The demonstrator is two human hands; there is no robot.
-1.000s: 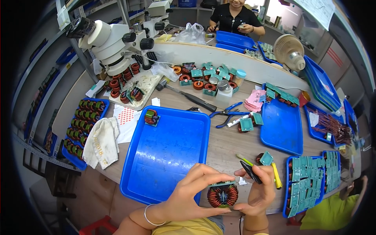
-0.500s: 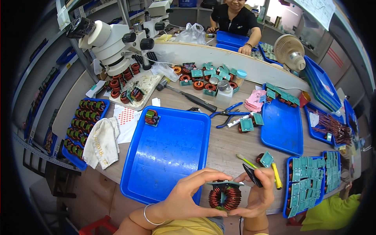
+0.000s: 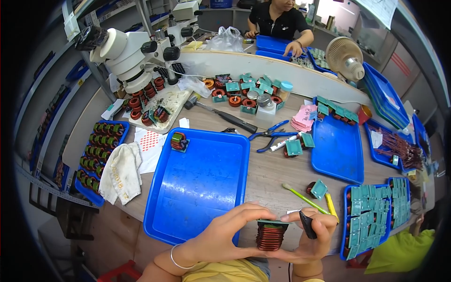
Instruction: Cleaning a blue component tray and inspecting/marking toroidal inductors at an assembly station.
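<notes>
**Copper coil (image 3: 271,238) turned side-on, both hands on the job**

We see the coil between the hands, windings below, green board (image 3: 278,222) on top. Left hand (image 3: 213,238) is clamped on it: fingers over the board, thumb underneath. Right hand (image 3: 323,237) pinches a black tool (image 3: 307,225) just beside the board; its thumb seems to steady the coil's underside, but overlap makes that contact hard to call. Left of the grip: blue tray (image 3: 197,199), a lone coil (image 3: 178,141) in its far left corner. Beyond the right hand: green stick (image 3: 305,198), yellow stick (image 3: 331,206), spare coil (image 3: 318,189).

Risks, our call: the coil could slip if the fingers loosen mid-turn, being rounded and held by its edges. The tool could scrape windings or board, since it rides in fingers working so close. Right knuckles could knock the nearby sticks.

Versus half a second ago: ring opening faced us, now we get the narrow side; black tool sits lower; more of the green stick shows.
</notes>
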